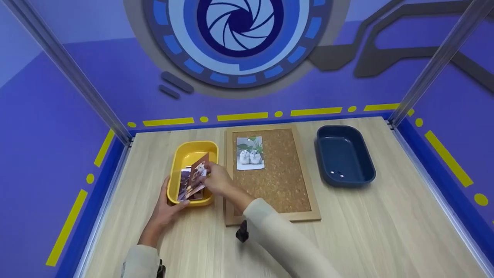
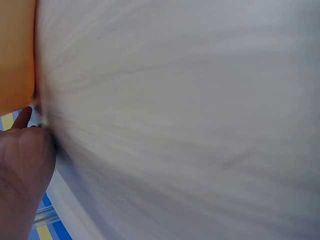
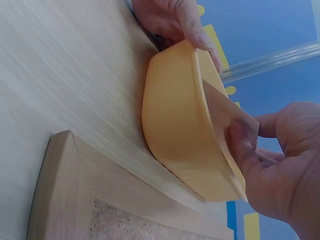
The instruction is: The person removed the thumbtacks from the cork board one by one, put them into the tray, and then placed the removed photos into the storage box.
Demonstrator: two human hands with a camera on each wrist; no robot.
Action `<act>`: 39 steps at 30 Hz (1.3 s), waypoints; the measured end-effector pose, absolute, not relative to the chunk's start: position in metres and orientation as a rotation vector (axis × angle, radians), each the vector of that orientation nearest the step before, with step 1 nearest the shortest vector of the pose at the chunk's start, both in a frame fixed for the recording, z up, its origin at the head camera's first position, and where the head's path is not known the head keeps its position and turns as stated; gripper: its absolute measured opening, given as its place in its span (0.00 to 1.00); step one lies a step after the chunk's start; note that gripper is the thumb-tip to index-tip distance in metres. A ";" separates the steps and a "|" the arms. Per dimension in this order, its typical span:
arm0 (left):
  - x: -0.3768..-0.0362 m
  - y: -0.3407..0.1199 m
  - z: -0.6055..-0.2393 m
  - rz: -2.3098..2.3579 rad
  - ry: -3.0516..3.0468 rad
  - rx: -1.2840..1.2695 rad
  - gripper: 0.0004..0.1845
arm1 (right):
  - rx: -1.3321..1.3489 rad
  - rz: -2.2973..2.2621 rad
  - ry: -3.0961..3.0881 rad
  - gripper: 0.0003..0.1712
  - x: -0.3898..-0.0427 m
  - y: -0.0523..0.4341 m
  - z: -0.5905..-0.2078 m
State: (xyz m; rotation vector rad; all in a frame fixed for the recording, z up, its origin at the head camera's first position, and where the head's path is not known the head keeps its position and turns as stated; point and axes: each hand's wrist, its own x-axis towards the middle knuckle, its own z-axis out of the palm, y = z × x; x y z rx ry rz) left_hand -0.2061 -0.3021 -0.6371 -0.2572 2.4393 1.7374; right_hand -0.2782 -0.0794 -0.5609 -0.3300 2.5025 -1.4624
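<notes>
On the left of the table stands a yellow plastic tray [image 1: 177, 156] with several picture cards [image 1: 184, 178] lying in its near half. My left hand [image 1: 165, 210] holds the tray's near left corner, thumb on the rim and fingers along the outer side. Between thumb and fingers my right hand [image 1: 218, 179] pinches a photo card [image 1: 198, 173], tilted up over the other cards. This card shows a small pale animal on a brown background; its plain back [image 3: 220, 107] faces the right wrist camera. In the left wrist view the tray's wall [image 2: 17, 55] appears at the edge.
A wood-framed cork board [image 1: 278, 185] lies to the tray's right, under my right forearm. A photo of two white hamsters [image 1: 250, 154] is on its upper left. Farther right, a dark blue tray [image 1: 343, 154] holds several small shiny pieces [image 1: 337, 174]. Purple panels enclose the table.
</notes>
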 end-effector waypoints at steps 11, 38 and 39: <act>-0.206 -0.305 -0.637 1.709 2.463 -0.252 0.63 | -0.545 -0.900 2.662 0.29 -0.262 -0.092 -0.561; -0.205 -0.303 -0.636 1.759 2.474 -0.191 0.61 | -0.797 -0.722 2.841 0.26 -0.265 -0.075 -0.571; -0.205 -0.304 -0.636 1.761 2.471 -0.202 0.61 | -0.793 -0.749 2.834 0.27 -0.266 -0.073 -0.570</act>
